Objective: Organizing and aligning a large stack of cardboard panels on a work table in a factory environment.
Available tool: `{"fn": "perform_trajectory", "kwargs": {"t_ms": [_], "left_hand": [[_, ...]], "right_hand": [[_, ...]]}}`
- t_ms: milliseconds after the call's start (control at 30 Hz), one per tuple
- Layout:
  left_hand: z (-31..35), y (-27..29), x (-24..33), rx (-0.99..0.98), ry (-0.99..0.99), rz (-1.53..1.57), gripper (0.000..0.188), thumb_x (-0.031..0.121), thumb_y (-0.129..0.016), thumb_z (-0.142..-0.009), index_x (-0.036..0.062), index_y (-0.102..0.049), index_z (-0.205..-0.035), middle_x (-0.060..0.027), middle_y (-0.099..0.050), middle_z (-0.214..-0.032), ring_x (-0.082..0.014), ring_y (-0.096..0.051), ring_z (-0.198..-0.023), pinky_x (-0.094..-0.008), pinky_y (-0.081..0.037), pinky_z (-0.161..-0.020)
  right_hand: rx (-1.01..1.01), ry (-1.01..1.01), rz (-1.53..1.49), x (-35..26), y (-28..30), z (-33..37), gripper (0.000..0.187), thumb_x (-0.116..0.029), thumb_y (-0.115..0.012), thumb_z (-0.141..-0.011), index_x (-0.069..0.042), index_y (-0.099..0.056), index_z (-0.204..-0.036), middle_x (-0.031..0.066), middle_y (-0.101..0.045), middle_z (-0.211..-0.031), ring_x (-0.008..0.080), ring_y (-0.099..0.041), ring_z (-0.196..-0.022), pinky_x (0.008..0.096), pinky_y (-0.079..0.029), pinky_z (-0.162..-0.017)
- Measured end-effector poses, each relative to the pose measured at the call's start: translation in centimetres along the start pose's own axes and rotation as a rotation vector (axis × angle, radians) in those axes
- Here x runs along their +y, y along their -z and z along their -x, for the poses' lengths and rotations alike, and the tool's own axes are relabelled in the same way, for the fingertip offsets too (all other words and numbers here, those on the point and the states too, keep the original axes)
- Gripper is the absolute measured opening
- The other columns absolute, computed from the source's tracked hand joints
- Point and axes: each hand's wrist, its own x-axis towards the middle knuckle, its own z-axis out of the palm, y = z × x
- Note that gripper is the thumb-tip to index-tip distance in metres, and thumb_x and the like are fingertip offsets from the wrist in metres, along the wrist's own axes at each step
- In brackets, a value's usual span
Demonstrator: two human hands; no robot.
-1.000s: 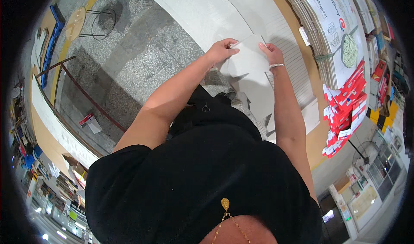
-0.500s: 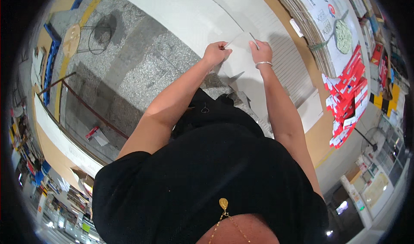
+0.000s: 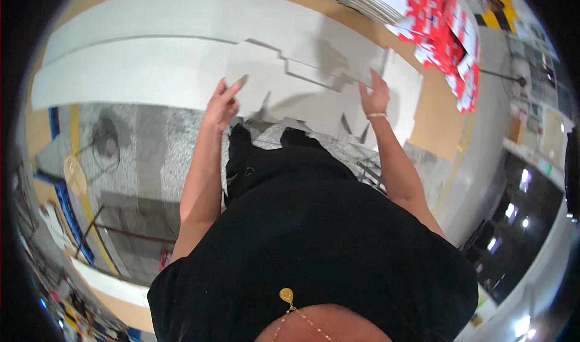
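Both bare hands hover over pale grey-white cardboard sheets lying in a layer in front of me. My left hand (image 3: 222,106) is at the near left part, its thumb and forefinger apart and the other fingers loosely curled. At the right side is my right hand (image 3: 376,95), a bracelet on its wrist, with thumb and fingers spread beside the card. Between them lies a cut cardboard piece (image 3: 302,97) with a stepped far edge and pointed notches along its near side. Slight blur softens the fingertips; I see nothing gripped in either hand.
A long white sheet (image 3: 133,52) stretches away left on brown board (image 3: 435,124). Red and white printed cartons (image 3: 438,34) lie beyond on the right, beside bundled flat cardboard (image 3: 368,0). A round stool (image 3: 75,174) and metal frame (image 3: 136,234) stand on the left.
My hands have moved farther apart, the left one leftward, and their pinch has opened. The bent card edge between them now lies flat. My view has turned, so the long sheet runs left.
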Motion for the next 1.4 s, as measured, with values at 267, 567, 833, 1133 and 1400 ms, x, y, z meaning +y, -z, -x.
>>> {"fn": "perform_trajectory", "kwargs": {"t_ms": [267,567,833,1133,1400], "left_hand": [[-1.2,-4.4,0.5,-0.063,-0.147,-0.492,0.041,0.02,-0.064,-0.079,-0.0039,-0.054,-0.111,-0.0139,-0.062,-0.099,-0.0203,-0.059,-0.09,-0.0313,-0.047,-0.079],[9.8,-25.1,-4.1,0.323,-0.836,-1.858,0.046,0.007,-0.059,-0.073,0.0039,-0.051,-0.119,-0.0152,-0.058,-0.104,-0.0327,-0.053,-0.099,-0.0368,-0.042,-0.086],[4.4,-8.5,1.2,0.003,-0.07,-0.115,0.05,0.025,-0.06,-0.084,-0.0007,-0.042,-0.124,-0.0103,-0.055,-0.113,-0.0221,-0.057,-0.098,-0.0356,-0.046,-0.085],[2.0,-14.4,-1.5,0.078,-0.612,-1.171,0.048,0.004,-0.055,-0.077,0.0033,-0.044,-0.124,-0.0129,-0.054,-0.117,-0.0209,-0.056,-0.101,-0.032,-0.045,-0.086],[8.6,-29.1,-9.5,0.3,-1.043,-2.078,0.065,0.008,-0.053,-0.074,0.0284,-0.035,-0.134,-0.0182,-0.043,-0.122,-0.0426,-0.043,-0.105,-0.058,-0.034,-0.084]], "right_hand": [[-0.339,-0.218,0.121,15.6,3.9,9.9,0.085,-0.053,-0.069,-0.065,-0.026,-0.03,-0.136,0.0205,-0.029,-0.138,0.0386,-0.029,-0.126,0.0484,-0.033,-0.098],[-0.298,-0.186,0.129,15.0,3.7,10.5,0.083,-0.044,-0.074,-0.061,-0.028,-0.036,-0.133,0.0181,-0.027,-0.138,0.0439,-0.029,-0.123,0.0479,-0.041,-0.091],[-0.367,-0.244,0.172,15.7,3.9,10.7,0.083,-0.048,-0.071,-0.063,-0.03,-0.033,-0.134,0.0151,-0.024,-0.14,0.0422,-0.028,-0.124,0.05,-0.042,-0.088],[-0.351,-0.21,0.166,16.5,4.5,10.4,0.08,-0.049,-0.072,-0.062,-0.029,-0.037,-0.131,0.0142,-0.026,-0.139,0.0424,-0.029,-0.123,0.0483,-0.043,-0.089],[-0.37,-0.217,0.142,17.7,3.7,11.0,0.082,-0.048,-0.072,-0.063,-0.03,-0.034,-0.133,0.0145,-0.023,-0.141,0.0423,-0.027,-0.125,0.0521,-0.039,-0.091]]}}
